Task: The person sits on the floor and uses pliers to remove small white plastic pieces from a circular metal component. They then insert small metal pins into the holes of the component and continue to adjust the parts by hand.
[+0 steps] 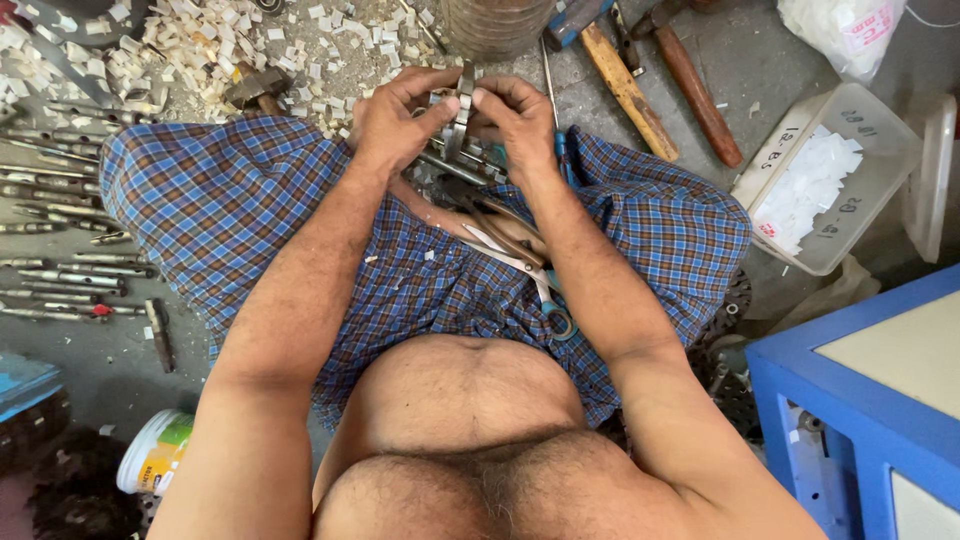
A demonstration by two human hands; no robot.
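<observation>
I sit cross-legged on the floor in a blue checked cloth [240, 200]. Both hands meet in front of my knees around a small grey metal part [460, 110] held upright. My left hand [395, 120] grips its left side with thumb and fingers. My right hand [515, 118] pinches its right side. Under the hands lie metal rods and pliers [510, 245] between my legs.
Metal rods and punches [60, 230] lie in rows at the left. White chips [200, 40] litter the floor ahead. Two wooden-handled hammers [650, 85] lie at upper right, beside a clear plastic box [830, 180] of white pieces. A blue cabinet [860, 400] stands at right.
</observation>
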